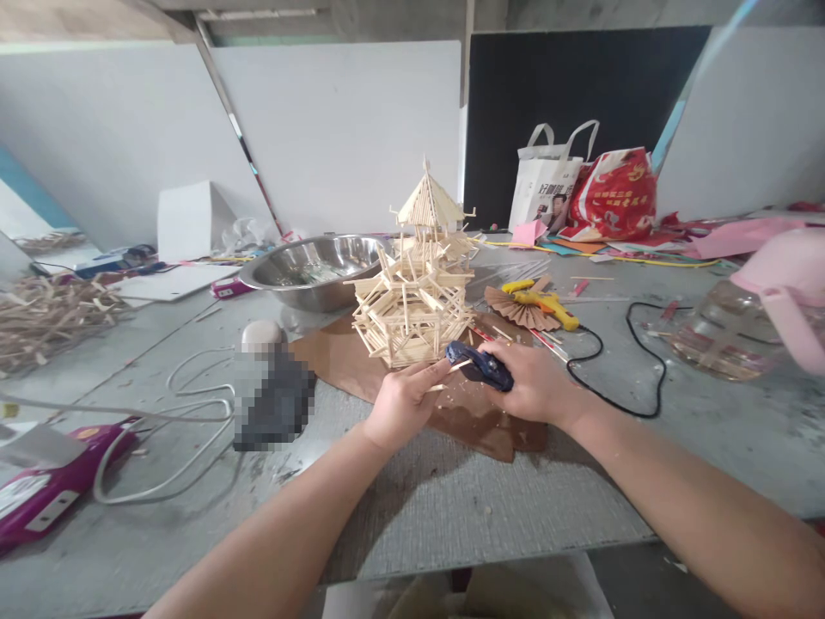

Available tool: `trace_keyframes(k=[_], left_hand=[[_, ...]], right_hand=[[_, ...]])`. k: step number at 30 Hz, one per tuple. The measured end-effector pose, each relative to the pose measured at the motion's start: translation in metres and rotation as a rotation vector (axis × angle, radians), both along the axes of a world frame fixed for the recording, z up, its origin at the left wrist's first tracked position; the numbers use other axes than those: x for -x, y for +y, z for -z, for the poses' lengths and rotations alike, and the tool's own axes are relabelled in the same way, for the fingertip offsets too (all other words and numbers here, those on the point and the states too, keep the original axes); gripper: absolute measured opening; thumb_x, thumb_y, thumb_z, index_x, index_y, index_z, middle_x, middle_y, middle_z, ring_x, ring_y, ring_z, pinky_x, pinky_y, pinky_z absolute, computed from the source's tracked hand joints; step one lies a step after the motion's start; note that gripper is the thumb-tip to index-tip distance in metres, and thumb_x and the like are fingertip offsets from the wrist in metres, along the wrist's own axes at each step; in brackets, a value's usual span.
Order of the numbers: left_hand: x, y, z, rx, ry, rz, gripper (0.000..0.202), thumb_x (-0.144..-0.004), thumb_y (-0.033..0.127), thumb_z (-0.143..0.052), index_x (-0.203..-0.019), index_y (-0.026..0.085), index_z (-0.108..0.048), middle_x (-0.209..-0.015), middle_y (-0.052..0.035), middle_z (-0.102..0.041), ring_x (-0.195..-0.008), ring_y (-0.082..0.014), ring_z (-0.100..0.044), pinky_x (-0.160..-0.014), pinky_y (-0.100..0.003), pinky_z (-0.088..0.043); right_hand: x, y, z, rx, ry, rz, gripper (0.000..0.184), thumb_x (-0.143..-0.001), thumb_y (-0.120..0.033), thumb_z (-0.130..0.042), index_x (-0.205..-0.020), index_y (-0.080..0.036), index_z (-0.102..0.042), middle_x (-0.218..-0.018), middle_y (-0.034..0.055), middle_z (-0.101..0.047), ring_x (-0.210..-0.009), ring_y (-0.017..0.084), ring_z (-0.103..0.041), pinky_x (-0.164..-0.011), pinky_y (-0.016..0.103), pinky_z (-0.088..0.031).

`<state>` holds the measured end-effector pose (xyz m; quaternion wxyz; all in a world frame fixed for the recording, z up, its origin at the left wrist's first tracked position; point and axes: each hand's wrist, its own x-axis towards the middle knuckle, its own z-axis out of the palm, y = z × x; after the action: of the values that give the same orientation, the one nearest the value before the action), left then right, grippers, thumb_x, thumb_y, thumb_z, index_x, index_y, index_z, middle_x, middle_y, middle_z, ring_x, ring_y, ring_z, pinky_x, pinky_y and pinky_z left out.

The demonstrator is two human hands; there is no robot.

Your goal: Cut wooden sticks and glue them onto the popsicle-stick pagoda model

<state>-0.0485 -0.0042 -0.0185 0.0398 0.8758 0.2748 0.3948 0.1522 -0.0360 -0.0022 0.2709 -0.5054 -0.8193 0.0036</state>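
My left hand (pixel 405 402) is closed around thin wooden sticks (pixel 459 365), whose ends stick out to the right past the fingers. Gripped in my right hand (pixel 529 378) is a dark blue hand tool (pixel 482 368); its front end lies at the sticks and at my left fingertips. I cannot make out the exact kind of tool. Just beyond both hands stands a tiered pavilion model (pixel 412 297) built of pale wooden sticks, with a pointed roof on top. Under the model and hands lies a brown sheet (pixel 464 425) strewn with small stick scraps.
A yellow glue gun (pixel 545 305) with a black cord rests by a pleated brown fan (pixel 516 308). Further right stands a pink-lidded jug (pixel 728 335). Leftward are a steel basin (pixel 290 288), a computer mouse (pixel 263 335), white cables and a purple power strip (pixel 64 490). Bags (pixel 609 198) stand behind.
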Motion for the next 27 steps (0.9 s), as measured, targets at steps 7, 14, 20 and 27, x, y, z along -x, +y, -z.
trace_keyframes(k=[7, 14, 20, 27], left_hand=[[-0.0005, 0.0005, 0.0015, -0.004, 0.004, 0.005, 0.025, -0.074, 0.010, -0.046, -0.093, 0.016, -0.060, -0.078, -0.0042, -0.064, -0.068, -0.0098, -0.060, -0.060, -0.019, -0.048], [-0.0018, -0.0015, 0.0010, 0.005, 0.041, -0.021, 0.027, -0.075, 0.012, -0.045, -0.097, 0.017, -0.059, -0.070, -0.0028, -0.063, -0.062, -0.0096, -0.059, -0.057, -0.019, -0.047], [-0.0032, -0.0029, 0.0009, 0.024, 0.031, -0.008, 0.030, -0.076, 0.011, -0.043, -0.101, 0.018, -0.058, -0.071, -0.0029, -0.064, -0.062, -0.0095, -0.059, -0.057, -0.019, -0.047], [-0.0025, -0.0025, 0.0023, 0.060, 0.047, -0.019, 0.031, -0.075, 0.011, -0.044, -0.102, 0.017, -0.057, -0.072, -0.0030, -0.064, -0.064, -0.0106, -0.059, -0.057, -0.020, -0.047]], right_hand=[[-0.0010, 0.0004, 0.0022, -0.001, -0.012, 0.023, 0.028, -0.065, -0.029, -0.051, -0.091, -0.019, -0.050, -0.088, 0.0055, -0.062, -0.080, 0.020, -0.057, -0.064, 0.028, -0.039], [-0.0033, 0.0029, 0.0018, 0.017, -0.014, 0.039, 0.027, -0.064, -0.029, -0.051, -0.089, -0.019, -0.051, -0.083, 0.0049, -0.062, -0.074, 0.020, -0.057, -0.060, 0.027, -0.038], [-0.0029, 0.0033, 0.0008, 0.030, -0.029, 0.051, 0.024, -0.064, -0.029, -0.051, -0.086, -0.020, -0.051, -0.078, 0.0033, -0.061, -0.071, 0.018, -0.057, -0.058, 0.026, -0.035], [-0.0032, 0.0039, -0.0014, 0.042, -0.080, 0.070, 0.019, -0.063, -0.028, -0.050, -0.081, -0.020, -0.050, -0.076, 0.0033, -0.061, -0.069, 0.019, -0.056, -0.056, 0.026, -0.034]])
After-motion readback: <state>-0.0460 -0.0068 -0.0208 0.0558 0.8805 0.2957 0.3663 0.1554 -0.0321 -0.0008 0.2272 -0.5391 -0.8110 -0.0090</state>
